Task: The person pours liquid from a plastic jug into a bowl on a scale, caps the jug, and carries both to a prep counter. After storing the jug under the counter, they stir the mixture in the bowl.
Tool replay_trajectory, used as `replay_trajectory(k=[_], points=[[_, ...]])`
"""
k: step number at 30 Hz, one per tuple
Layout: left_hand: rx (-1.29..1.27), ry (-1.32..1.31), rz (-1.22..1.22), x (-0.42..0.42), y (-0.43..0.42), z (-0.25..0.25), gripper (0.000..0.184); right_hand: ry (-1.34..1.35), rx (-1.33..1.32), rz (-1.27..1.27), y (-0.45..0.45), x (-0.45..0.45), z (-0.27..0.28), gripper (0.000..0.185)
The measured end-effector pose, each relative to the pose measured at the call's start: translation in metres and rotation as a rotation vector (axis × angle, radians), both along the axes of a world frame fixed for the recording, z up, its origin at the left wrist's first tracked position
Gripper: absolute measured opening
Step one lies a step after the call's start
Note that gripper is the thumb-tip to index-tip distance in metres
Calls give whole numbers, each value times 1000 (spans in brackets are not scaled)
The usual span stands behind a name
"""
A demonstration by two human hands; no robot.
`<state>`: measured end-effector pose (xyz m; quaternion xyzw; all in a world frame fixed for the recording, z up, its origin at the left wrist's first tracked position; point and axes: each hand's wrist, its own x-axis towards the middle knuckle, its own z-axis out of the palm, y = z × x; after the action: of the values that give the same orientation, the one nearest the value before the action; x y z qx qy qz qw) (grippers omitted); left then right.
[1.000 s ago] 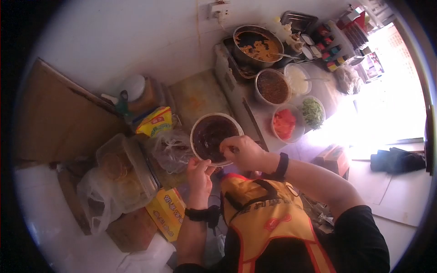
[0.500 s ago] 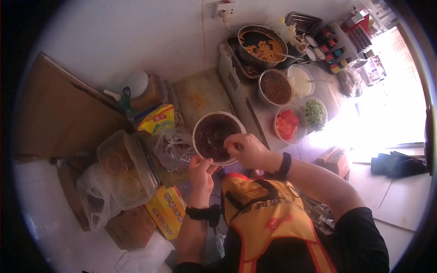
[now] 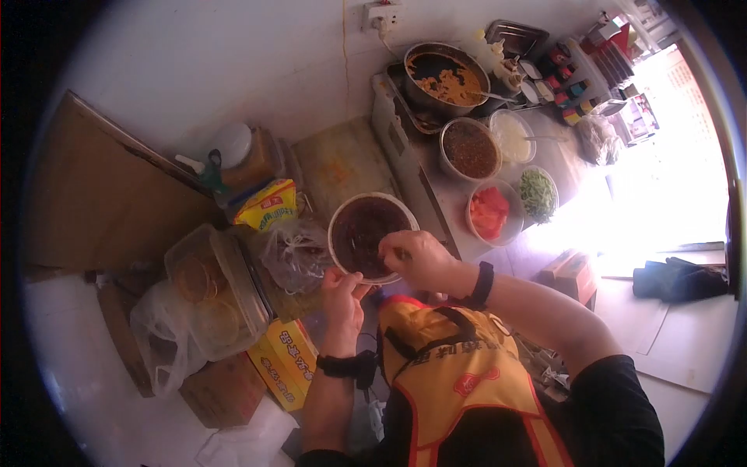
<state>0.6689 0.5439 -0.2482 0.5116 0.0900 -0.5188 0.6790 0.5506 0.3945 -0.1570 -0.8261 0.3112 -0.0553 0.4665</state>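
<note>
A round white tub point(image 3: 334, 247) filled with a dark, glossy substance is in front of my body. My left hand point(image 3: 341, 302) grips the tub's near rim at its lower left, thumb over the edge. My right hand point(image 3: 416, 259) is closed above the right side of the tub, its fingers curled round something I cannot make out. What these fingers hold is hidden by the hand and the dark contents.
A counter on the right bears a metal pot point(image 3: 445, 78), bowls of brown sauce point(image 3: 471, 149), white paste point(image 3: 511, 136), red pieces point(image 3: 489, 212) and green shreds point(image 3: 538, 194). At left stand a plastic bag point(image 3: 294, 255), a clear bin point(image 3: 257, 307) and a yellow box point(image 3: 285, 363).
My right hand has shifted slightly over the tub, its fingers staying closed. My left hand keeps its hold on the rim. The view has moved a little.
</note>
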Motion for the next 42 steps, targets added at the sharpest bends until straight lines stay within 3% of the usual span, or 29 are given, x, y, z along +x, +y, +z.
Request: replay_trajectory(k=[4,8,10,14,16,20,25,29,31,34,37,42], points=[[-14,25,38,0,-2,7,20,142,-188,150,-5,-5,10,13],[-8,11,51,-2,-2,4,23,235,-139,205,0,-5,23,12],[-11,4,36,-1,1,-2,23,174,-2,161,3,-1,19,11],[19,10,13,1,1,3,20,-23,22,17,4,2,0,10],[26,11,21,1,2,4,21,-11,-146,77,-3,0,-2,11],[-27,27,40,2,3,4,23,155,-226,242,-6,-5,12,12],[0,15,38,2,2,3,22,127,96,118,3,1,16,17],[-16,20,10,3,3,3,23,29,40,13,-1,3,7,17],[-19,26,41,2,0,5,22,65,-171,154,-7,-3,7,11],[-27,37,63,1,0,5,22,153,-184,258,-8,-8,14,11],[-24,26,41,1,1,-2,21,185,-3,196,-3,-1,22,11],[-27,14,48,-1,1,0,20,53,24,43,-5,4,11,11]])
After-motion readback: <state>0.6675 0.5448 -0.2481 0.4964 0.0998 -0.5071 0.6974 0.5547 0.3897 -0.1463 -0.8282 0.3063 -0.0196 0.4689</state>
